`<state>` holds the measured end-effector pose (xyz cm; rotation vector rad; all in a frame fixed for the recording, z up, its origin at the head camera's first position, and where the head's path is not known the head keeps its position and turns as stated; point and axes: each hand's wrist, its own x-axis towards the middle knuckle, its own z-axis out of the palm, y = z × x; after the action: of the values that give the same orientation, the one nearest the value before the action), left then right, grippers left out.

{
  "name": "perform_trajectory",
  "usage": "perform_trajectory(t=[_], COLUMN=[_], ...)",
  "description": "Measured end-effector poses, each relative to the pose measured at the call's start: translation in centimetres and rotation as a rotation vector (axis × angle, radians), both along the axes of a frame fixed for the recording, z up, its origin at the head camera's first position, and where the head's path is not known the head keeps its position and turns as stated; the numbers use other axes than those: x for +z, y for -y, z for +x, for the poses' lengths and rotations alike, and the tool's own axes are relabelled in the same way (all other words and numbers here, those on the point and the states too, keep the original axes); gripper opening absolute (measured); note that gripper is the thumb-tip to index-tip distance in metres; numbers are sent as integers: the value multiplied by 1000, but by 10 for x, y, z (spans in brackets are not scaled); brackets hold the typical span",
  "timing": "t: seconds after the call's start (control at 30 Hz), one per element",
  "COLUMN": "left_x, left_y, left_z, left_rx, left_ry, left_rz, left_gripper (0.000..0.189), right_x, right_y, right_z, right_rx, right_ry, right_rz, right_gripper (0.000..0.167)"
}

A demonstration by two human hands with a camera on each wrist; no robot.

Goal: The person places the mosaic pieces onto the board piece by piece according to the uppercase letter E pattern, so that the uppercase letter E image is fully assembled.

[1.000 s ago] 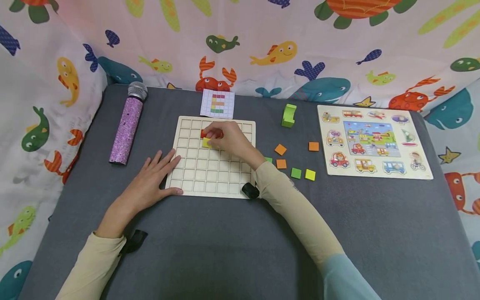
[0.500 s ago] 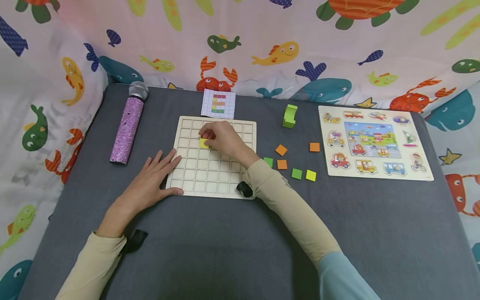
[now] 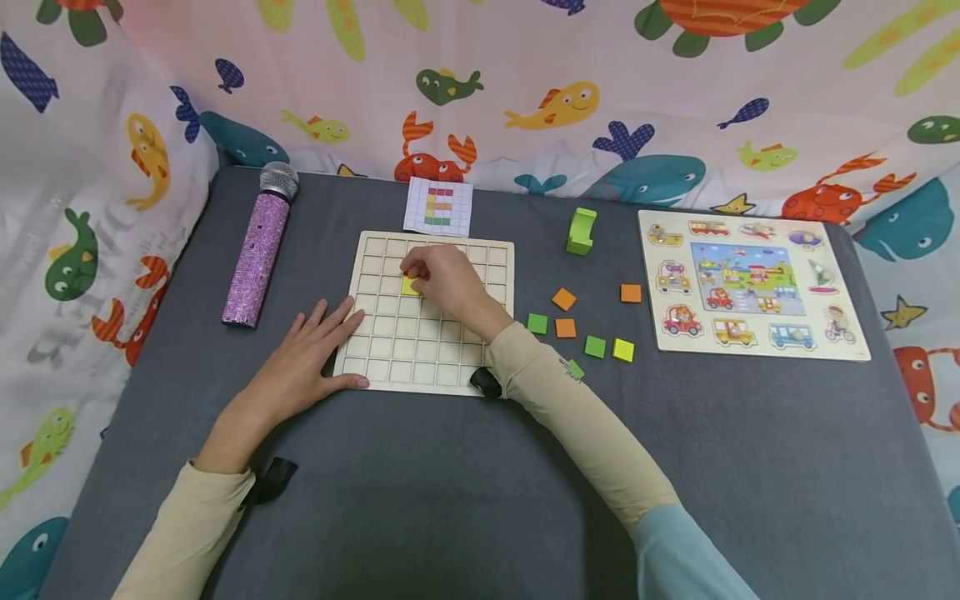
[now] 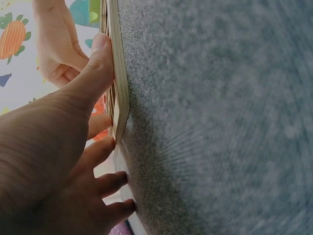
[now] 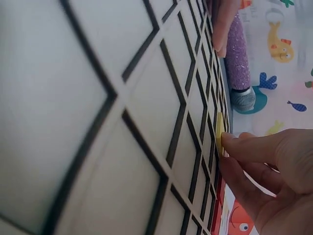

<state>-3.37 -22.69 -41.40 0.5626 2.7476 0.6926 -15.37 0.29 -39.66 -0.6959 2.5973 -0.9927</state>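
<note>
A pale wooden grid board lies on the grey table. My left hand rests at its left edge, fingers spread, with the thumb along the near corner. Over the upper part of the board, my right hand pinches a small yellow square tile with thumb and fingertips. In the right wrist view the yellow tile sits at the grid surface under the thumb. Red tiles show just beyond it there; in the head view the right hand hides them.
A pattern card lies behind the board. Loose orange, green and yellow tiles are scattered to the right, near a green curved block. A picture puzzle lies far right, a glittery microphone at left.
The right hand has shifted slightly left along the board, and the yellow tile has moved left with it. Red tiles visible earlier are now covered by the hand. The left hand stays in place.
</note>
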Motion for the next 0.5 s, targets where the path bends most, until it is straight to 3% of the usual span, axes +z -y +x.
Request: perform_trajectory(t=[0.27, 0.5], left_x=[1, 1], left_y=[0, 0], left_z=[-1, -2], left_rx=[6, 9], left_ry=[33, 43], left_rz=[-16, -23], left_gripper=[93, 94], right_x=[4, 19], right_y=[-8, -32], right_z=[0, 13], right_rx=[52, 48], right_ry=[18, -16], right_rz=[-57, -57], right_gripper=[21, 25])
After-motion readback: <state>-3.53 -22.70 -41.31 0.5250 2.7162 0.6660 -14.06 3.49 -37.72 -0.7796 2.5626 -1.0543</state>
